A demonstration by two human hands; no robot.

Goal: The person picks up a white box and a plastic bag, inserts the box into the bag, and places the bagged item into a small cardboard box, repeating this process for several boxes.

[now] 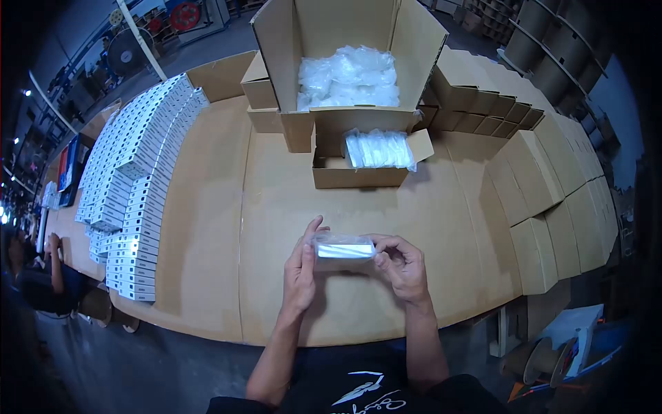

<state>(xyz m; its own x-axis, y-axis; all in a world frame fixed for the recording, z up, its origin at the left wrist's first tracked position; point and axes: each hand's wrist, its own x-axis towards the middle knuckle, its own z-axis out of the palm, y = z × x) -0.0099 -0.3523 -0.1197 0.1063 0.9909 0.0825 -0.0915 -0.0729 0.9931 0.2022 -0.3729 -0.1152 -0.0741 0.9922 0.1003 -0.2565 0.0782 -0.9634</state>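
A small white item in a clear plastic bag (pixel 345 249) is held level between my two hands, above the cardboard-covered table. My left hand (pixel 302 268) holds its left end, with the thumb on the near side. At its right end my right hand (pixel 403 267) pinches the bag between thumb and fingers. Beyond the hands, an open cardboard box (pixel 360 179) contains a row of clear-wrapped items (pixel 379 150). Behind that box rises a larger open carton (pixel 276 62) with many plastic-wrapped pieces (pixel 348 76) inside.
Stacked small white boxes (pixel 138 200) line the table's left side. Brown cardboard boxes (pixel 531 172) are stacked along the right side and back right. A person (pixel 52 276) is at the far left. Cable spools (pixel 541 359) stand at the lower right, beyond the table edge.
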